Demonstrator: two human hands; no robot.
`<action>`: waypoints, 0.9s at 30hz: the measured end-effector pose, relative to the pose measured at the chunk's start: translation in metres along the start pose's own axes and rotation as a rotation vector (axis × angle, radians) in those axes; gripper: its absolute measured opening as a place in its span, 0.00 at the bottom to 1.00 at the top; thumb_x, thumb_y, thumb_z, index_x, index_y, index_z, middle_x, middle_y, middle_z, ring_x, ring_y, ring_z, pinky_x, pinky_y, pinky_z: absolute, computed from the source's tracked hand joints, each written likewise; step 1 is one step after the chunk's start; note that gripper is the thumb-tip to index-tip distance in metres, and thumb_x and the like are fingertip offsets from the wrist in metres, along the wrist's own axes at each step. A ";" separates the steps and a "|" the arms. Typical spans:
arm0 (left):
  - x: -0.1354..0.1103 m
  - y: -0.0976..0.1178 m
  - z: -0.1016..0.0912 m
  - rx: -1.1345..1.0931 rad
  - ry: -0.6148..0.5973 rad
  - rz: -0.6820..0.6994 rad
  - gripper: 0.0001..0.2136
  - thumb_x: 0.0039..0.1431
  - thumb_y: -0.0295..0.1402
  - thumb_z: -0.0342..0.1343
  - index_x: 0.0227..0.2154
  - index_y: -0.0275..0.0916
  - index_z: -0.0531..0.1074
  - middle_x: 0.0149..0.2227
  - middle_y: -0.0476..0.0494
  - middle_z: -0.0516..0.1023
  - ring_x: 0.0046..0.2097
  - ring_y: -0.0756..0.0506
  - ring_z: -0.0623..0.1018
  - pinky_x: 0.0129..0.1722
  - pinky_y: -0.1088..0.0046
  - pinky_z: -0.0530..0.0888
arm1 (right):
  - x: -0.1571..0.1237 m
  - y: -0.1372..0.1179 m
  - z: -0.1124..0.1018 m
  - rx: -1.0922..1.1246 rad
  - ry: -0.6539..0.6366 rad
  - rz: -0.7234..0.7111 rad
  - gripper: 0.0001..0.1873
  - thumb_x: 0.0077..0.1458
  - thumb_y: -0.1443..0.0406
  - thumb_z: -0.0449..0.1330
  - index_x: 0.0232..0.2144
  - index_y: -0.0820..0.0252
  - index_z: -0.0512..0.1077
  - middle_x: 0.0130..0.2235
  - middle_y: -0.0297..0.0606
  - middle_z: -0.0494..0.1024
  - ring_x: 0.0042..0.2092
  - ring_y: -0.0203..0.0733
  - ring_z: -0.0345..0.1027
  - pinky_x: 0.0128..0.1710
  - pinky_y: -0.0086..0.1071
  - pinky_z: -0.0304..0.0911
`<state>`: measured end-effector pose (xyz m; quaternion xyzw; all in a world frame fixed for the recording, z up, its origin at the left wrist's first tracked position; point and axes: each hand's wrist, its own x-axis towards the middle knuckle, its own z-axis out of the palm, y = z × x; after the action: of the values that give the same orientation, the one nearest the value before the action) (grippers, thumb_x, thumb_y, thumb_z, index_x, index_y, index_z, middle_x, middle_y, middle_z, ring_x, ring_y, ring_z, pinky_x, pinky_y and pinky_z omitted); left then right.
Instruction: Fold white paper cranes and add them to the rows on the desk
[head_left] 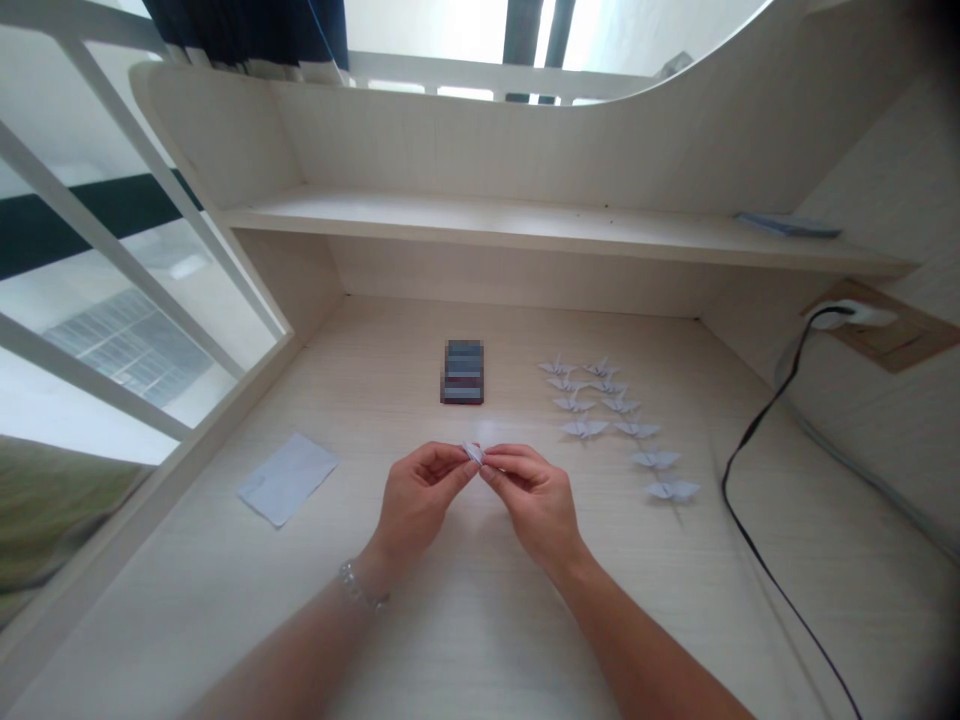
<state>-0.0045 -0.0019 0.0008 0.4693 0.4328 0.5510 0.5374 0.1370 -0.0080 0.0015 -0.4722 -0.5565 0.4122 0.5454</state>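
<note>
Between my two hands is a small piece of folded white paper [474, 453], pinched from both sides. My left hand [420, 492] grips its left side between thumb and fingers. On the other side, my right hand [534, 498] has thumb and fingers closed on the paper's right end. The fingertips cover part of the folds. Several white paper cranes [585, 428] stand in rows to the right, wings spread. A flat white paper sheet [289, 478] lies off to the left.
A phone-like dark object [463, 372], its face blurred, lies beyond my hands. At right a black cable [757, 415] runs from a plug [855, 314] in the wall socket across the desk. A shelf [480, 225] spans the back, with a thin blue item [787, 225] on it. White rails [112, 240] border the left.
</note>
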 end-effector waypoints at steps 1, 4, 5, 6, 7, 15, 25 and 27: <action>0.000 0.000 0.000 -0.002 0.001 -0.004 0.05 0.46 0.28 0.62 0.28 0.35 0.73 0.32 0.44 0.78 0.38 0.47 0.77 0.41 0.72 0.73 | 0.000 0.001 0.000 0.015 -0.003 0.006 0.06 0.48 0.65 0.62 0.31 0.56 0.78 0.38 0.40 0.76 0.40 0.42 0.70 0.38 0.34 0.67; 0.000 0.002 0.000 -0.002 0.004 -0.016 0.06 0.46 0.28 0.62 0.28 0.34 0.73 0.33 0.44 0.78 0.37 0.48 0.77 0.40 0.73 0.73 | 0.001 0.004 0.001 0.082 -0.010 0.042 0.06 0.47 0.64 0.63 0.30 0.57 0.77 0.37 0.40 0.76 0.39 0.42 0.70 0.35 0.32 0.67; 0.000 0.002 0.000 0.004 0.005 -0.022 0.06 0.46 0.28 0.62 0.28 0.34 0.72 0.33 0.44 0.78 0.37 0.48 0.76 0.40 0.73 0.73 | 0.002 0.005 0.001 0.100 -0.010 0.060 0.06 0.46 0.64 0.63 0.29 0.58 0.77 0.36 0.40 0.76 0.38 0.42 0.70 0.35 0.32 0.67; 0.000 0.003 0.000 0.013 0.007 -0.030 0.06 0.46 0.29 0.62 0.28 0.34 0.72 0.32 0.44 0.78 0.36 0.48 0.76 0.39 0.73 0.72 | 0.002 0.006 0.001 0.112 -0.008 0.080 0.06 0.46 0.64 0.63 0.29 0.59 0.77 0.35 0.39 0.76 0.37 0.41 0.70 0.33 0.32 0.67; 0.000 0.003 0.000 0.023 0.009 -0.039 0.06 0.46 0.29 0.62 0.29 0.34 0.72 0.32 0.44 0.78 0.35 0.49 0.76 0.38 0.74 0.72 | 0.002 0.008 0.000 0.120 -0.005 0.102 0.06 0.46 0.64 0.63 0.29 0.59 0.76 0.33 0.39 0.77 0.35 0.40 0.70 0.32 0.32 0.66; 0.001 0.002 -0.001 0.052 0.033 -0.072 0.07 0.44 0.28 0.63 0.28 0.34 0.72 0.29 0.47 0.76 0.32 0.51 0.74 0.34 0.78 0.71 | 0.003 0.011 0.001 0.147 -0.018 0.194 0.11 0.47 0.64 0.61 0.36 0.61 0.72 0.31 0.37 0.75 0.31 0.37 0.68 0.28 0.30 0.66; -0.001 -0.002 0.000 0.091 0.026 -0.014 0.08 0.46 0.28 0.61 0.30 0.35 0.70 0.30 0.48 0.75 0.33 0.51 0.75 0.35 0.77 0.72 | 0.001 0.011 0.002 0.146 -0.097 0.243 0.12 0.47 0.64 0.60 0.37 0.62 0.73 0.34 0.40 0.75 0.32 0.38 0.66 0.27 0.29 0.65; -0.002 -0.002 0.000 0.102 0.018 -0.002 0.08 0.47 0.28 0.61 0.31 0.36 0.69 0.31 0.48 0.75 0.33 0.51 0.75 0.35 0.77 0.72 | 0.001 0.011 0.001 0.148 -0.105 0.249 0.11 0.47 0.64 0.60 0.35 0.61 0.73 0.33 0.39 0.75 0.32 0.37 0.66 0.28 0.29 0.65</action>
<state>-0.0042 -0.0035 -0.0013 0.4907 0.4657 0.5320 0.5093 0.1371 -0.0044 -0.0085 -0.4740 -0.4894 0.5406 0.4935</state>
